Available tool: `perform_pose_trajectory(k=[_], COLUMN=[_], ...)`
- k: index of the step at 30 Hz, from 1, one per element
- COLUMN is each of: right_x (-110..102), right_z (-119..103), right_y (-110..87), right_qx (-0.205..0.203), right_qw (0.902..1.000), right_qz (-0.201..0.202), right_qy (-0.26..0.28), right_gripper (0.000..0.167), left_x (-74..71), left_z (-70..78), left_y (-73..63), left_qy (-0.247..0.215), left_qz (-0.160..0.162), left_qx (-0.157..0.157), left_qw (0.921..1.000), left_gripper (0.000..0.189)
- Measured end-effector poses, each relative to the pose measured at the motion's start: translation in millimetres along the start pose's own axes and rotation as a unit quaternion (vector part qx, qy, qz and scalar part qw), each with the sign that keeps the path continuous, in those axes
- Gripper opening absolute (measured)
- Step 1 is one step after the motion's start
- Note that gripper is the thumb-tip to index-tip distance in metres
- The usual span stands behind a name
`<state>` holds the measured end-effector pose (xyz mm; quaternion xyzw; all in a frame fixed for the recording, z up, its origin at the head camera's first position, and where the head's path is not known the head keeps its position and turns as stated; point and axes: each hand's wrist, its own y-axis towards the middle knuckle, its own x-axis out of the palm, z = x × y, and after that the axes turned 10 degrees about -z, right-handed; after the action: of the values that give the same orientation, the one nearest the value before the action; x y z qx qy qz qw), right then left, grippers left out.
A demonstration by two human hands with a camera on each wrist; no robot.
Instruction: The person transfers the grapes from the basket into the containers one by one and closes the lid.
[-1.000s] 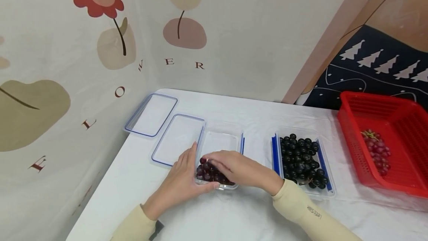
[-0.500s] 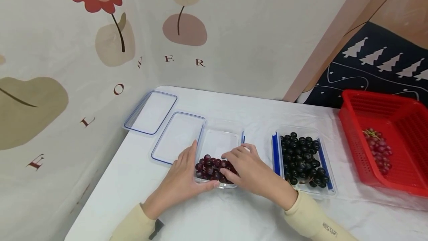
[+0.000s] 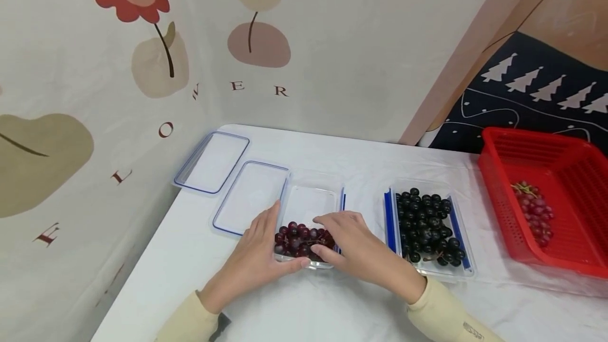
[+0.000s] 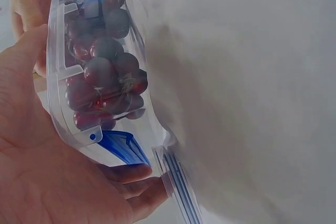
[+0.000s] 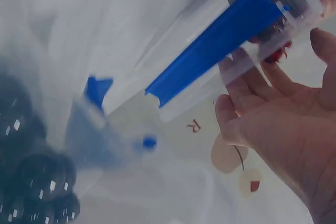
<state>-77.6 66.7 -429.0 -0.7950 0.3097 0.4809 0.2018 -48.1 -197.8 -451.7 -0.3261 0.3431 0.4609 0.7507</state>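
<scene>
A clear container (image 3: 311, 198) stands before me with a bunch of dark red grapes (image 3: 293, 237) at its near end. My left hand (image 3: 253, 251) rests against its near left corner, fingers extended along the left side and thumb along the near rim. Through the wall in the left wrist view, the grapes (image 4: 105, 69) look heaped. My right hand (image 3: 353, 241) reaches over the right side, thumb and fingers apart, fingertips right at the grapes. Below those fingers in the right wrist view, a blue latch (image 5: 210, 51) hangs along the container's side.
To the right stands a second clear container (image 3: 464, 273) filled with black grapes (image 3: 425, 226). Beyond it, a red basket (image 3: 518, 257) holds a bunch of pinkish-red grapes (image 3: 534, 212). Two blue-edged clear lids (image 3: 254, 197) lie left of the containers. Printed fabric hangs behind the table.
My right hand has moved from over the middle of the red grapes to their right end, uncovering more of them. The left hand has kept its place on the container.
</scene>
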Motion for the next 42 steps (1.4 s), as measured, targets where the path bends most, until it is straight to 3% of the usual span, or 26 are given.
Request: perform_pose_trajectory(k=[6, 13, 26, 31, 35, 42], right_x=[-15.9, -27.6, -61.7, -59.2, -47.1, -23.4], right_z=[-2.7, 3.2, 36.9, 34.8, 25.2, 9.9], right_y=[-19.7, -38.9, -84.3, -81.0, -65.4, -40.4], right_qx=[0.041, 0.049, 0.063, 0.075, 0.075, 0.058], right_qw=[0.9981, 0.995, 0.9787, 0.9835, 0.9893, 0.9929], right_qz=[0.035, 0.076, 0.193, 0.157, 0.111, 0.065], right_qy=[0.031, 0.044, 0.03, 0.048, 0.056, 0.082], right_gripper=[0.055, 0.052, 0.044, 0.044, 0.05, 0.058], left_x=[-2.3, -5.6, -7.2, -8.8, -7.9, -5.2], left_z=[0.5, -2.4, -3.5, -3.2, -3.0, -2.4], left_y=[5.7, 8.0, 8.9, 9.1, 9.9, 12.2], left_qy=[-0.006, -0.007, -0.006, -0.008, -0.011, -0.008], left_qz=[-0.008, -0.011, -0.008, -0.009, -0.009, -0.003], left_qx=[-0.002, -0.004, -0.004, -0.008, -0.008, 0.0], left_qw=[0.9999, 0.9999, 0.9999, 0.9999, 0.9999, 1.0], left_gripper=[0.141, 0.147, 0.149, 0.149, 0.15, 0.15])
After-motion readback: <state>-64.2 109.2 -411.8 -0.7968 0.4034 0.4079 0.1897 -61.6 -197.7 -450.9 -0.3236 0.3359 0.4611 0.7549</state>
